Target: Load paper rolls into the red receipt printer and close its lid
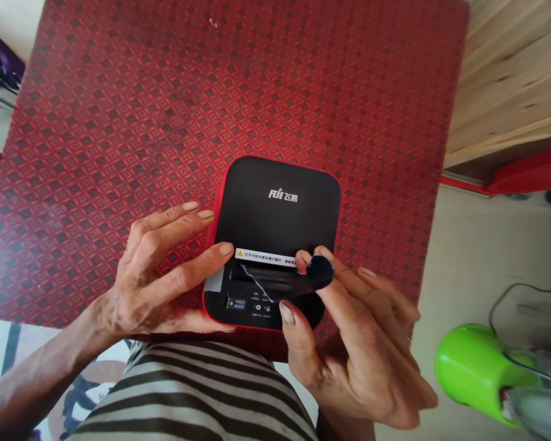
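A small printer (280, 226) with a black top, red sides and a white "FEIE" mark lies on the red table. A white warning label (266, 256) crosses its lid above the slot. From the slot area a dark glossy strip (294, 283) with a jagged pale left edge curls up to the right. My right hand (353, 343) has its thumb below this strip and its fingers behind the curled end, closed loosely on it. My left hand (160, 269) rests against the printer's left side, fingers spread, one fingertip on the lid and the thumb along the near edge.
The patterned red table (142, 110) extends beyond the printer. My striped clothing (197, 392) is close to its near edge. On the floor to the right lies a green bucket (477, 367) beside a dark cable (491, 306). Pale wooden boards (514, 79) stand at upper right.
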`<state>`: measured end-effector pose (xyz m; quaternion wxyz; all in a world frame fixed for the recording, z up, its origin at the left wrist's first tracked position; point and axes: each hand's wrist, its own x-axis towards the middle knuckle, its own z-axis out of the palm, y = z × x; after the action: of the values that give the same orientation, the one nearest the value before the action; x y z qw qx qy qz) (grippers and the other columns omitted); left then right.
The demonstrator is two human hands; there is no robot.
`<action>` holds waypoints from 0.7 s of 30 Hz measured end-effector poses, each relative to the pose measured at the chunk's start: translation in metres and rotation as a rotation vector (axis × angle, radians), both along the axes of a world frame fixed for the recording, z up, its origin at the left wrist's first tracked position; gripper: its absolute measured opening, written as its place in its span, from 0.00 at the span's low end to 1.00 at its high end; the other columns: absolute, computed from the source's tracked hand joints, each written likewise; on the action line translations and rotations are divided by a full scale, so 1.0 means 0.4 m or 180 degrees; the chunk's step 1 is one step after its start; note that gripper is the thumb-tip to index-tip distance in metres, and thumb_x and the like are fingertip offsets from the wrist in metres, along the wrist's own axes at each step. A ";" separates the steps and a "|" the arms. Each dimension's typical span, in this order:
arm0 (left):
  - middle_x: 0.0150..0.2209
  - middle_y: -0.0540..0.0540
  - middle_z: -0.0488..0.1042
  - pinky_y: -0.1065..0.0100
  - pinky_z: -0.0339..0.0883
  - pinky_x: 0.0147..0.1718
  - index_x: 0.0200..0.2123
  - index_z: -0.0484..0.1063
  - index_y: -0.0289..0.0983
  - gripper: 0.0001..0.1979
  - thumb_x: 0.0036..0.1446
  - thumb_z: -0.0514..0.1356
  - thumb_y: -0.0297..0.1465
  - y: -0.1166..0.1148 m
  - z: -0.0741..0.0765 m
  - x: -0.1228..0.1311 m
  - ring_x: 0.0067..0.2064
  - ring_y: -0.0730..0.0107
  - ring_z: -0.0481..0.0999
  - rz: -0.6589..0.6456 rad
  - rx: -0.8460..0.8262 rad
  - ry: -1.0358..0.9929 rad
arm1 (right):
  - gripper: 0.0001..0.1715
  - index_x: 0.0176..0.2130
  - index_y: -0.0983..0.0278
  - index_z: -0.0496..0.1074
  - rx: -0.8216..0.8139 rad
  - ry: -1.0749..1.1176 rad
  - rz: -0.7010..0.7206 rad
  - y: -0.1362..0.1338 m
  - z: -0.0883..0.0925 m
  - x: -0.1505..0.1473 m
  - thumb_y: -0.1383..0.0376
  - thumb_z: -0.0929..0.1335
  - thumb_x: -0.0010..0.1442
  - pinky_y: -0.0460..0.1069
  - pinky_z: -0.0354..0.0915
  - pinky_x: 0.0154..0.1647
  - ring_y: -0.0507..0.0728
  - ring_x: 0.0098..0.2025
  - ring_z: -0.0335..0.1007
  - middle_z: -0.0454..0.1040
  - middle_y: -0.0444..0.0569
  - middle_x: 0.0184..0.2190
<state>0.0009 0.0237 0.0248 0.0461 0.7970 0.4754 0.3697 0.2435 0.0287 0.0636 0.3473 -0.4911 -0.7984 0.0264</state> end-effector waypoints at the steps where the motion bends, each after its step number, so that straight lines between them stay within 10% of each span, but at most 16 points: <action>1: 0.64 0.37 0.73 0.44 0.73 0.64 0.60 0.75 0.42 0.43 0.48 0.74 0.59 0.002 0.002 0.001 0.65 0.44 0.75 -0.0002 -0.0034 -0.0016 | 0.18 0.55 0.72 0.79 0.0010 -0.0014 -0.0028 0.001 0.000 0.000 0.73 0.73 0.66 0.57 0.71 0.61 0.62 0.48 0.86 0.88 0.54 0.44; 21: 0.58 0.42 0.75 0.51 0.80 0.54 0.53 0.77 0.45 0.26 0.55 0.75 0.47 -0.043 -0.038 -0.036 0.59 0.52 0.80 -0.0094 0.0511 0.0248 | 0.32 0.60 0.60 0.79 0.0395 0.0868 -0.0365 -0.039 -0.060 0.075 0.77 0.74 0.59 0.57 0.81 0.41 0.62 0.42 0.85 0.87 0.48 0.45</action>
<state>-0.0135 0.0065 0.0095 -0.0310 0.8188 0.4339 0.3746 0.2736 0.0132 0.0395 0.4831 -0.5053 -0.7146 0.0236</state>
